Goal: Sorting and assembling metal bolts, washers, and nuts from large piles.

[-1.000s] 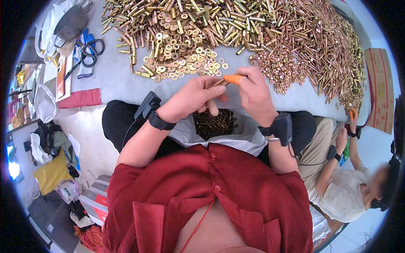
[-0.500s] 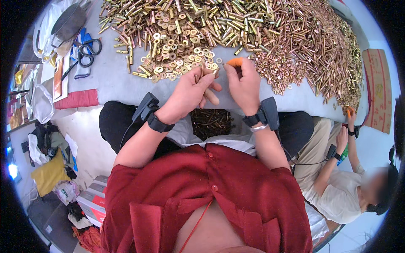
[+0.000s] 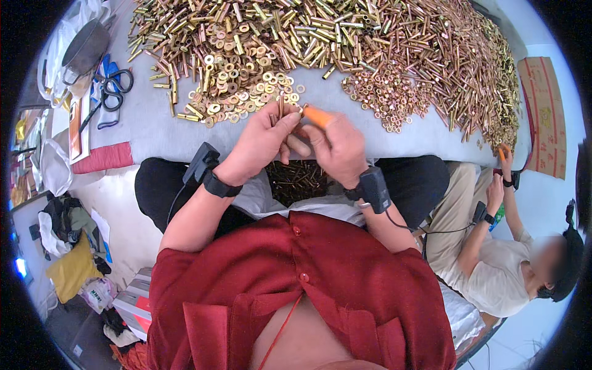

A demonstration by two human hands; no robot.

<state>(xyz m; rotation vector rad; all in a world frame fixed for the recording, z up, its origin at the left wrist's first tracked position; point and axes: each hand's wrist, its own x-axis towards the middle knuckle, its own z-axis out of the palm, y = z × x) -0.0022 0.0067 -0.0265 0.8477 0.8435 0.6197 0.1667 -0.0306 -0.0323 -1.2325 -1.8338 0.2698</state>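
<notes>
Rods (image 3: 281,106), slim and coppery, sit pinched in the left hand (image 3: 262,137); right hand (image 3: 339,147), grip unclear.

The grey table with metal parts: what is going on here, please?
A person in a dark red shirt holds slim coppery metal pieces in the left hand. The right hand, wearing an orange finger cover, is close to their tips. Golden metal tubes and flat round washers lie heaped on the grey table; a white bag holds dark metal pieces.
</notes>
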